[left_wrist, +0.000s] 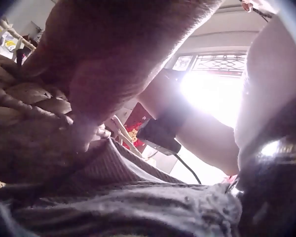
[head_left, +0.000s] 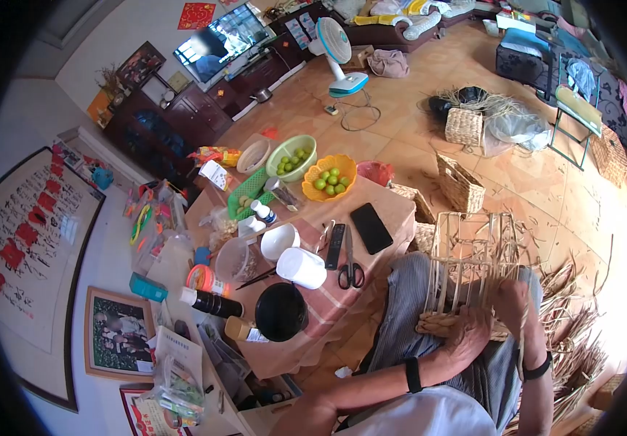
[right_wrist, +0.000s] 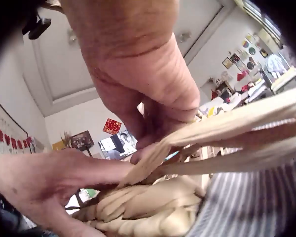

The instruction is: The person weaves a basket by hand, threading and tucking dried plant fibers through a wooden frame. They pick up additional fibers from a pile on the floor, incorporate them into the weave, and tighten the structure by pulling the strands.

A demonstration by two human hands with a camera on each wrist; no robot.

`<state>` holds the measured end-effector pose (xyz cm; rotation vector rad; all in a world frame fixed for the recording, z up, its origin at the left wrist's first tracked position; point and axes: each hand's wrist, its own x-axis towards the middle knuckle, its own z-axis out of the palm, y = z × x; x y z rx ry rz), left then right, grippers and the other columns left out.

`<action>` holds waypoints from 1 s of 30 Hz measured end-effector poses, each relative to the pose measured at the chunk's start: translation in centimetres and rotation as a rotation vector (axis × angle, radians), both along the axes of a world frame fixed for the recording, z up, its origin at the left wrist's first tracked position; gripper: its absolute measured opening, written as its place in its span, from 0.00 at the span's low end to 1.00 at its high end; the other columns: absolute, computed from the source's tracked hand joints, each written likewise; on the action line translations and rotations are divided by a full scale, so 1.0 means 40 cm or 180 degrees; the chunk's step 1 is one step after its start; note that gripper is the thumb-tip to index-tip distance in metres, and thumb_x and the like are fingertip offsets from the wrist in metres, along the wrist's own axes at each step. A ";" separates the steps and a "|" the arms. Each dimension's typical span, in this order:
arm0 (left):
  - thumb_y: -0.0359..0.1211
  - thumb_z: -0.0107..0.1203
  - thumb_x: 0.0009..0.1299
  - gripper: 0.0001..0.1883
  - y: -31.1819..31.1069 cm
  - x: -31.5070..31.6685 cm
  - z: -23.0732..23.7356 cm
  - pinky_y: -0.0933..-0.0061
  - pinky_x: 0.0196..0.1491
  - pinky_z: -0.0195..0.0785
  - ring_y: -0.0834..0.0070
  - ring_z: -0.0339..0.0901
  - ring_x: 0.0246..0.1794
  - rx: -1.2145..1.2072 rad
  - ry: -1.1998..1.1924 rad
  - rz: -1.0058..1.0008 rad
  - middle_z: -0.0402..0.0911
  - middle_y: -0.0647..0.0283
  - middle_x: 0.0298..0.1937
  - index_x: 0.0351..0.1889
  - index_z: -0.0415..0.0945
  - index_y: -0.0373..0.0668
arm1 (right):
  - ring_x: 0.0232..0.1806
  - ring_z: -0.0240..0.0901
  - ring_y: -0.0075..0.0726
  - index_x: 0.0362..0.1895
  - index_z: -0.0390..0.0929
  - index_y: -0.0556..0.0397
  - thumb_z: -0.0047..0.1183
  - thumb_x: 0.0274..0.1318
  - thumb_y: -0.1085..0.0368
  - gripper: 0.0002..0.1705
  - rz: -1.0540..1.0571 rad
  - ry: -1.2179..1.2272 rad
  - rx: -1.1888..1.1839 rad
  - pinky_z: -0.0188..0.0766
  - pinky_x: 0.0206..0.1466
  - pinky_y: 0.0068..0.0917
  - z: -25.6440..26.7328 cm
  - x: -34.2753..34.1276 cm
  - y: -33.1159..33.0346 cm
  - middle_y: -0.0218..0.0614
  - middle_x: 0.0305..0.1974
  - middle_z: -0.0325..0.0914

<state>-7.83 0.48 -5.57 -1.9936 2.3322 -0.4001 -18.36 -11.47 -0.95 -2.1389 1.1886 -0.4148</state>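
A half-woven basket (head_left: 473, 251) with an open frame of thin bars lies across the person's lap. Thick plaited straw (right_wrist: 148, 212) covers its near end. The left hand (head_left: 471, 328) grips this woven part, its thumb and fingers spread around the edge in the right wrist view. Just to its right, the right hand (head_left: 511, 301) pinches a pale flat straw strand (right_wrist: 227, 123) close against the weave; the strand's loose length trails down past the wrist. In the left wrist view, the left hand (left_wrist: 113, 59) hides much of the plaiting (left_wrist: 34, 98).
Loose straw (head_left: 575, 327) lies on the floor at the right. Beside the lap, a table (head_left: 328, 312) bears scissors (head_left: 351, 272), a phone (head_left: 371, 227), a white jar (head_left: 301, 268) and bowls of green fruit. Finished baskets (head_left: 461, 183) and a fan (head_left: 339, 54) stand farther off.
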 end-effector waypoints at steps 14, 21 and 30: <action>0.29 0.54 0.68 0.09 0.003 0.020 -0.107 0.55 0.54 0.68 0.54 0.74 0.48 -0.0185 0.2327 -0.0197 0.75 0.51 0.44 0.44 0.76 0.37 | 0.33 0.79 0.63 0.44 0.75 0.56 0.54 0.56 0.74 0.11 0.0177 0.0481 -0.1232 0.71 0.35 0.54 -0.075 -0.005 0.056 0.55 0.43 0.78; 0.26 0.58 0.65 0.10 0.011 0.046 -0.057 0.54 0.49 0.72 0.54 0.78 0.44 -0.0146 0.2455 -0.0292 0.77 0.51 0.42 0.44 0.77 0.37 | 0.32 0.79 0.67 0.52 0.73 0.58 0.54 0.55 0.79 0.18 0.0114 -0.0088 -0.0743 0.74 0.35 0.52 -0.056 -0.030 0.059 0.53 0.30 0.79; 0.28 0.67 0.63 0.19 0.019 0.057 -0.079 0.54 0.56 0.71 0.55 0.76 0.51 0.0057 0.2659 -0.0264 0.74 0.54 0.45 0.51 0.76 0.35 | 0.34 0.79 0.30 0.60 0.70 0.56 0.60 0.65 0.77 0.21 -0.1389 -0.3030 0.0801 0.75 0.37 0.27 -0.262 -0.147 0.129 0.30 0.38 0.78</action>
